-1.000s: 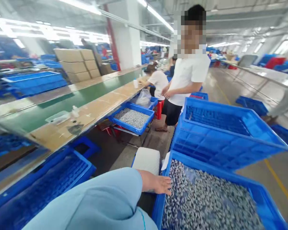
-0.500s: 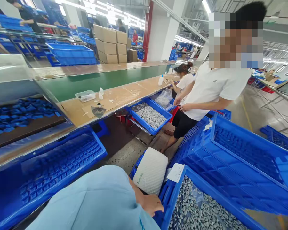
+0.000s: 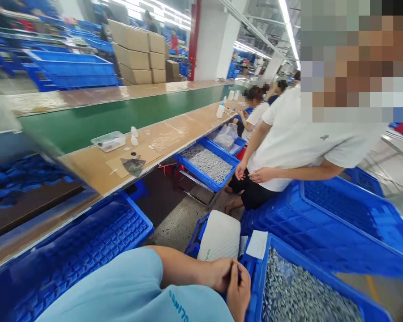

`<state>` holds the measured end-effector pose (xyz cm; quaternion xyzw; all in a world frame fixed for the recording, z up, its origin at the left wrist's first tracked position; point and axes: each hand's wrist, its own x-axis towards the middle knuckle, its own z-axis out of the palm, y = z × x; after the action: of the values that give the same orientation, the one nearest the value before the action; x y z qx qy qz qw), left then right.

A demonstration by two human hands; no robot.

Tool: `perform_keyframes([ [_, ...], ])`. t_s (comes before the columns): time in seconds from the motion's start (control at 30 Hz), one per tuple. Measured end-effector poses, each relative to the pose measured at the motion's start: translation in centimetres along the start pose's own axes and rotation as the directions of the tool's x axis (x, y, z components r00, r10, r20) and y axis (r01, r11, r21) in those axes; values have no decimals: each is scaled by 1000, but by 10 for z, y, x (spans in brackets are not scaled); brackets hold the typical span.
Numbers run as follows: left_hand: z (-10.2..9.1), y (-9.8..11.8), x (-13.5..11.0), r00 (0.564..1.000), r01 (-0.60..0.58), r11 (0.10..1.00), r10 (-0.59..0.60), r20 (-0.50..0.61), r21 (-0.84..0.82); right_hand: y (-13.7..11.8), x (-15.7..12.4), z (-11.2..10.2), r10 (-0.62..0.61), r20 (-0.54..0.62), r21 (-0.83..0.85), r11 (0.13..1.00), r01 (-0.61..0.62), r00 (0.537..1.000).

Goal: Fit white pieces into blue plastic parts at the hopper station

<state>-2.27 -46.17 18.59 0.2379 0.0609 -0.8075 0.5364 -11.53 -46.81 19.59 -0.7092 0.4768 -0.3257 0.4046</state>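
My left hand (image 3: 222, 273) reaches in from the blue sleeve and meets my right hand (image 3: 239, 288) beside the blue crate of small grey pieces. Both hands are closed, fingers together and touching each other. Anything between them is hidden or too small to make out. Just beyond my hands, a white padded cushion (image 3: 220, 235) lies on a blue crate seat (image 3: 195, 239). To the right, the blue crate (image 3: 266, 273) holds many small grey pieces (image 3: 298, 286). A white paper label (image 3: 257, 244) hangs over that crate's corner.
A person in a white shirt (image 3: 289, 134) stands close on the right, by stacked blue crates (image 3: 322, 214). A long workbench (image 3: 168, 138) with a green belt (image 3: 127, 117) runs along the left. Under it, a blue tray (image 3: 208, 163) of pieces juts out.
My right hand has come into view and joined my left hand, which has moved slightly right and up. My view has shifted right, and the standing person appears nearer.
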Motion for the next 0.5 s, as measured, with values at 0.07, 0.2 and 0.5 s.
perform_keyframes([
  [0.07, 13, 14, -19, 998, -46, 992, 41, -53, -116, -22, -7, 15, -179, -13, -32, 983, 178, 984],
  [0.2, 11, 35, -43, 991, -84, 982, 64, -121, -170, -56, -14, 35, -422, -35, -133, 900, 414, 906],
  [0.5, 23, 50, -64, 873, 57, 998, -41, -486, 18, -43, -37, 30, -15, -265, 102, 994, 43, 964],
])
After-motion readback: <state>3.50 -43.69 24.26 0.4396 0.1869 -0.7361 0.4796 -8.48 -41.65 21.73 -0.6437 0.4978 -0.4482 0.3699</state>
